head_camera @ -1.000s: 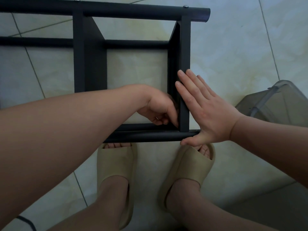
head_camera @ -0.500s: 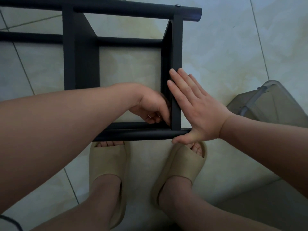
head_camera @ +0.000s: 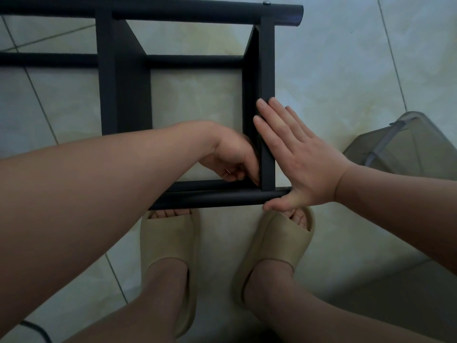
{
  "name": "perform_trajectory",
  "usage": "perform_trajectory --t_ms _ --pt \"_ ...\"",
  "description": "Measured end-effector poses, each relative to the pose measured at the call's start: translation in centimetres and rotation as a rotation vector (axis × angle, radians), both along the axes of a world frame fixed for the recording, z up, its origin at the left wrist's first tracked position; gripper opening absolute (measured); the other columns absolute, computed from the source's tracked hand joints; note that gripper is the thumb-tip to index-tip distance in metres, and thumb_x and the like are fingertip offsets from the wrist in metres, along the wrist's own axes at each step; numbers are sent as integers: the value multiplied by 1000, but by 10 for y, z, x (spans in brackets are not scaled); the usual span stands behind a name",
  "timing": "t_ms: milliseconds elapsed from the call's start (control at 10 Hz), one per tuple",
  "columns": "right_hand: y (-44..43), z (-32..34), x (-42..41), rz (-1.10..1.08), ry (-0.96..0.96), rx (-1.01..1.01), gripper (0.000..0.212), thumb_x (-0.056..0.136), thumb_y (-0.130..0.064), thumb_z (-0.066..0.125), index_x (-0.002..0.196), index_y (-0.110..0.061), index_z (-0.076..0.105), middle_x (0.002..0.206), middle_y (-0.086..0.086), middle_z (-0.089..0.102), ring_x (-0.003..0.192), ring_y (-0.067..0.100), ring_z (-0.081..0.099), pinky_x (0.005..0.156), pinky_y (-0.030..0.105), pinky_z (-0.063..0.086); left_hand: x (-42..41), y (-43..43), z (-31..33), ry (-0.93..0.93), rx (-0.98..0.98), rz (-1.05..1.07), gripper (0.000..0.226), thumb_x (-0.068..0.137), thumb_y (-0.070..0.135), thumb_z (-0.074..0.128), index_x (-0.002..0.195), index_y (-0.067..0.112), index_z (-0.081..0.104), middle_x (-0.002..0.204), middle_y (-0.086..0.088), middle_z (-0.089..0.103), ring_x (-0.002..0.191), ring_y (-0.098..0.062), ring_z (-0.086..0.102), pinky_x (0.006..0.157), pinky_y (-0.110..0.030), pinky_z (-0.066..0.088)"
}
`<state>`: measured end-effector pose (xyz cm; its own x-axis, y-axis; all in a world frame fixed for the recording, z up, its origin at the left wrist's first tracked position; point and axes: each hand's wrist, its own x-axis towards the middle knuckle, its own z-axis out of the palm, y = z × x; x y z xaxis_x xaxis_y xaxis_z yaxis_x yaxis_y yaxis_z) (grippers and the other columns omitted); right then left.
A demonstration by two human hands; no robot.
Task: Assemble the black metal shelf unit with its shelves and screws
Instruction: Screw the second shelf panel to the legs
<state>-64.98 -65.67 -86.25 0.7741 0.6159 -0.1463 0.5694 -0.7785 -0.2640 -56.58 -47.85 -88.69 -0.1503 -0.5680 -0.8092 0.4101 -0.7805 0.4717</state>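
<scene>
1. Slippers (head_camera: 168, 238) nearest, on tile floor (head_camera: 346, 70); toes just behind near tube (head_camera: 210, 197) of shelf unit (head_camera: 123, 82).
2. Left hand (head_camera: 232, 162): reaching into inner corner where end panel (head_camera: 267, 70) meets near tube. Fingers curled tight, contents hidden (small glint there, unidentifiable). Cannot tell whether anything is pinched.
3. Right hand (head_camera: 304, 159): flat, fingers straight and close together, pressing outer face of end panel; thumb against end of near tube.
4. Shelf unit lying on its side on floor, between both arms. Far tube (head_camera: 185, 11) beyond, screw head (head_camera: 266, 3) seated above end panel.
5. Handling, judged: rigid painted metal, smooth, moderately heavy, liable to rack while joints loose. Best gripped by tubes near a joint, panel braced flat.
6. Grey bin (head_camera: 408, 142) at right, apart.
</scene>
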Motion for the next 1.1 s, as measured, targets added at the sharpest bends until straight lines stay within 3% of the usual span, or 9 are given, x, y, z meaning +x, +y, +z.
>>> perform_trajectory --t_ms 200,300,500,700,800,1100 --pt "0 0 0 -2 4 -1 130 78 -91 39 157 8 12 165 30 5 155 45 2 123 61 16 -1 2 -2 40 40 -7 7 93 11 62 95 14 68 75 5 67 60 -9 45 63 -22 40" --pt "0 0 0 -6 8 7 130 78 -91 42 157 8 12 165 30 5 155 44 2 123 61 16 -3 1 -3 26 28 -16 12 92 9 64 84 16 69 70 5 67 59 -8 44 61 -22 38" --pt "0 0 0 -4 10 4 131 77 -90 44 157 8 12 165 30 5 155 44 2 123 61 16 0 1 -2 22 7 -11 17 89 0 65 82 16 66 59 6 60 59 -8 45 62 -21 37" --pt "0 0 -1 -7 13 2 130 78 -91 42 158 8 12 166 29 5 155 44 1 123 61 15 0 2 -5 32 40 24 9 92 10 63 98 14 68 78 4 67 58 -9 45 63 -23 38" --pt "0 0 -1 -9 14 2 130 78 -90 43 158 8 12 165 29 5 155 43 1 123 60 15 -3 1 -3 28 28 -18 13 92 8 63 83 16 69 66 7 65 59 -9 43 62 -22 37" --pt "0 -1 -1 -8 2 -2 130 78 -90 43 157 8 12 165 29 4 155 44 2 123 60 16 0 1 -3 24 21 23 11 90 3 63 92 13 67 65 5 61 60 -9 46 63 -22 38"
